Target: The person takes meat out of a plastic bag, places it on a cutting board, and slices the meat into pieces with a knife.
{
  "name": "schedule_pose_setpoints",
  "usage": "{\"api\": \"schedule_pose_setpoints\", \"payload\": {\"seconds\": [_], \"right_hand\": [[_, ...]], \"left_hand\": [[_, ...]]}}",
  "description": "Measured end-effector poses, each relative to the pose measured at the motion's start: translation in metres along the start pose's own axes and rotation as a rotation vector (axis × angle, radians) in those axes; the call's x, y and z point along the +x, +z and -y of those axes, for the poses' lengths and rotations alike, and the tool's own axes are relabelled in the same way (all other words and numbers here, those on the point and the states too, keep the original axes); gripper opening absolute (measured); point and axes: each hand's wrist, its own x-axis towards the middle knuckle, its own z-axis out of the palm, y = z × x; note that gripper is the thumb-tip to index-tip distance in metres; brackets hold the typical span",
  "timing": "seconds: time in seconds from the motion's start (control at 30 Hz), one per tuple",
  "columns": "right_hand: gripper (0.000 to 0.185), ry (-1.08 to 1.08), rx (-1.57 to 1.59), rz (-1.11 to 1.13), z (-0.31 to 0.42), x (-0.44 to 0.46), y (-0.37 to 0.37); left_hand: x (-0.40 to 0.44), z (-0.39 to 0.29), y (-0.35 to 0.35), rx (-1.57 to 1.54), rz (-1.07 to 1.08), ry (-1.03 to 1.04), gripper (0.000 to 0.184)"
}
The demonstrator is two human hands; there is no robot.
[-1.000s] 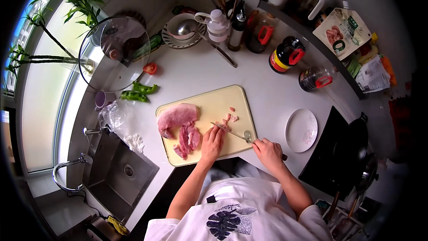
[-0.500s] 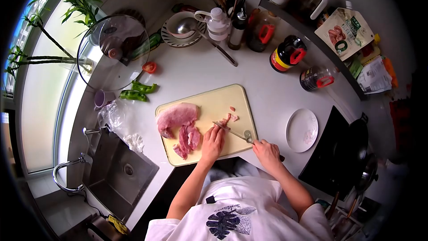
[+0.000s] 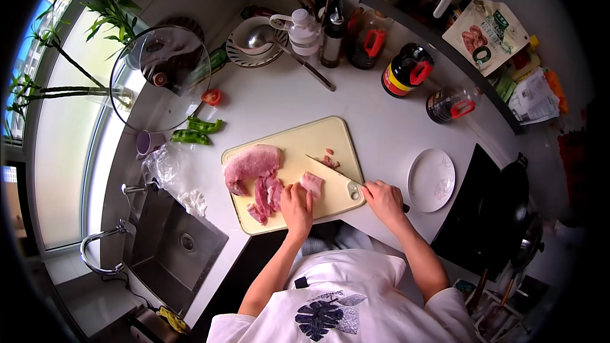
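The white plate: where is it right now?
In the head view, the white plate lies on the counter, right of the cutting board, beside the black surface.

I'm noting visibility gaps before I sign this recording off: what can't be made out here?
All in the head view:
Most of the handle of the knife: covered by the right hand and its grip.
Whether the left hand touches the nearby meat piece: too small to tell.
Small print on the yellow-banded bottle: too small.
Dark pan: its outline is partly lost in shadow.
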Motion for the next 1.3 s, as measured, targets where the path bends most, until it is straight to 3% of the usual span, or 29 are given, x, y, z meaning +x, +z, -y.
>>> {"api": "schedule_pose_setpoints", "payload": {"seconds": [0.17, 0.3, 0.37, 0.4, 0.47, 0.5, 0.6, 0.67, 0.83, 0.9, 1.3], "right_hand": [[0.021, -0.039, 0.024, -0.049, 0.001, 0.019, 0.008], [0.022, -0.014, 0.03, -0.063, 0.006, 0.017, 0.011], [0.022, -0.011, 0.038, -0.07, 0.006, 0.015, 0.011], [0.022, -0.011, 0.037, -0.07, 0.006, 0.015, 0.011], [0.022, -0.026, 0.029, -0.093, 0.007, 0.013, 0.01], [0.022, -0.025, 0.028, -0.092, 0.007, 0.013, 0.011], [0.022, -0.023, 0.021, -0.099, 0.009, 0.014, 0.012], [0.021, -0.015, 0.027, -0.092, 0.009, 0.014, 0.012], [0.021, -0.016, 0.045, -0.116, 0.012, 0.007, 0.009], [0.021, -0.022, 0.061, -0.127, 0.018, -0.004, 0.003], [0.017, 0.041, -0.05, -0.045, 0.032, -0.031, -0.014]], "left_hand": [[0.012, -0.01, 0.016, 0.086, 0.014, -0.041, 0.04], [0.02, -0.011, 0.027, -0.062, 0.032, -0.034, 0.044], [0.026, -0.013, 0.025, -0.654, 0.191, -0.258, 0.046], [0.033, -0.01, 0.023, -0.654, 0.191, -0.259, 0.046], [0.051, 0.001, 0.016, -0.777, 0.448, -0.248, 0.049], [0.06, 0.002, 0.009, -0.749, 0.541, -0.292, 0.05], [0.067, -0.005, -0.002, -0.561, 0.517, -0.332, 0.048], [0.055, -0.004, -0.005, 0.069, 0.159, 0.111, 0.041], [0.044, 0.0, -0.003, 0.017, 0.14, 0.296, 0.032], [0.041, 0.007, 0.005, 0.0, 0.156, 0.552, 0.04], [0.029, 0.028, 0.039, 0.055, 0.125, 0.511, 0.039]]}}
